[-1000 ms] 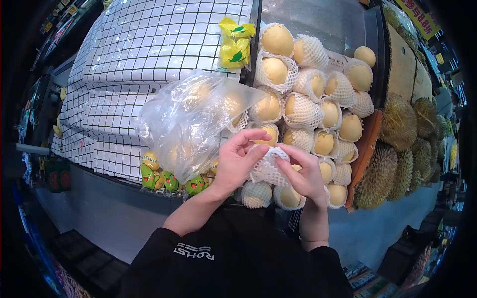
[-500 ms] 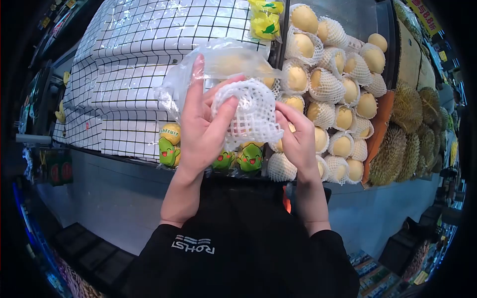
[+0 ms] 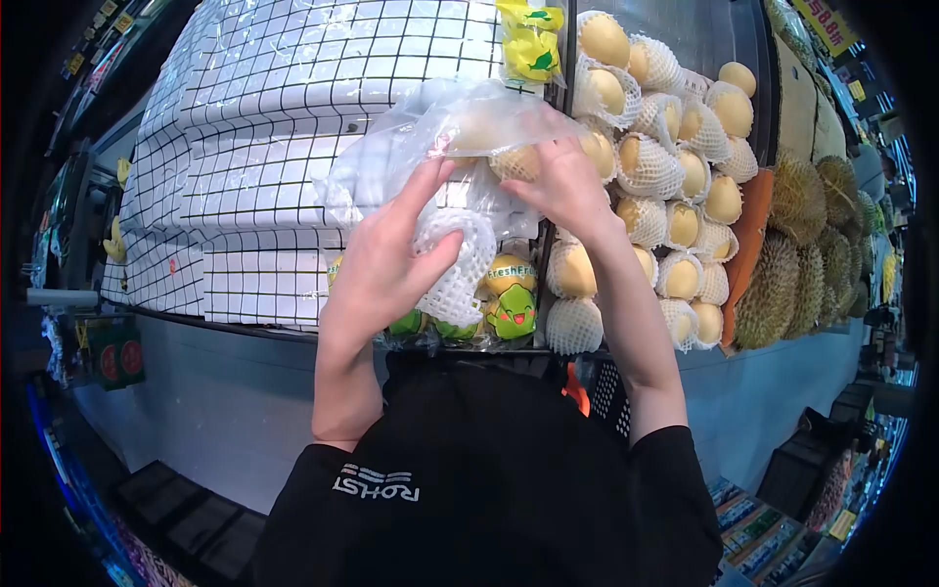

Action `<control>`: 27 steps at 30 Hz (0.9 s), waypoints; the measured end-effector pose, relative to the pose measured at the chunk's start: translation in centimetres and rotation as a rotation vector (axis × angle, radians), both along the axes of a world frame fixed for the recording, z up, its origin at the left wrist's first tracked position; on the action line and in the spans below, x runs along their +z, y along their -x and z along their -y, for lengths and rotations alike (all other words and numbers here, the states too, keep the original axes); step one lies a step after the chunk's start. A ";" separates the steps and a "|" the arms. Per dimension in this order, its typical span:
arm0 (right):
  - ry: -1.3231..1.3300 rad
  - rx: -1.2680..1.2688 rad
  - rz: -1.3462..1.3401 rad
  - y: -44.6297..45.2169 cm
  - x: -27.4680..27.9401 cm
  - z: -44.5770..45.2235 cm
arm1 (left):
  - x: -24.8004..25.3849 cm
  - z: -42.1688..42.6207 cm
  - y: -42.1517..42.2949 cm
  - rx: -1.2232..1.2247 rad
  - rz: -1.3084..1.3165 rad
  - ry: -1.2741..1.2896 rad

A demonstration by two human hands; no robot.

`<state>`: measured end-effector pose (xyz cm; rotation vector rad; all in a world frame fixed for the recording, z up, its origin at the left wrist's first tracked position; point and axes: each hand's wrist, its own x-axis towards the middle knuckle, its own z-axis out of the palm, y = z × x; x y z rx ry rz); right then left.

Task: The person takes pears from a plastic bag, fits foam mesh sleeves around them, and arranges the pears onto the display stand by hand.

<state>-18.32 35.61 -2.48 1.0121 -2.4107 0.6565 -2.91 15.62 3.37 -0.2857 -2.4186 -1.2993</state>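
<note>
My left hand [image 3: 386, 269] has its fingers spread, with the thumb beside a white foam fruit net [image 3: 458, 279]. The net hangs or lies loose below the fingers, and whether it is touched is unclear. My right hand [image 3: 569, 186] reaches over a clear plastic bag [image 3: 469, 112], its fingertips partly behind the film and its thumb close to a pale yellow pear [image 3: 516, 162]. More pale round shapes show blurred through the bag. Below the net sit printed fruit bags [image 3: 512, 298] with green cartoon figures.
To the right are rows of pale yellow pears in foam nets [image 3: 649, 166], bordered by an orange-brown cardboard edge [image 3: 748, 259]. Durians [image 3: 773, 293] lie beyond it. A checkered cloth [image 3: 264, 176] covers the left display. A yellow fruit packet [image 3: 531, 44] stands at the back.
My right hand has left the foam net and moved up to the bag. The net has dropped lower, away from my left fingers, which have spread.
</note>
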 end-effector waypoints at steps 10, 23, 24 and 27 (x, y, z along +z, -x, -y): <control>-0.084 0.044 0.441 0.6 1.8 -0.2 | 0.5 1.3 1.5 0.132 0.016 0.023; -0.104 0.011 0.169 -0.2 0.9 1.4 | 0.4 2.6 0.8 0.250 0.021 0.108; -0.102 0.009 0.181 -0.2 1.2 1.3 | 0.4 2.5 0.5 0.263 0.068 0.061; -0.044 0.094 0.234 0.3 1.7 1.2 | -0.2 3.0 -0.2 0.256 0.063 0.003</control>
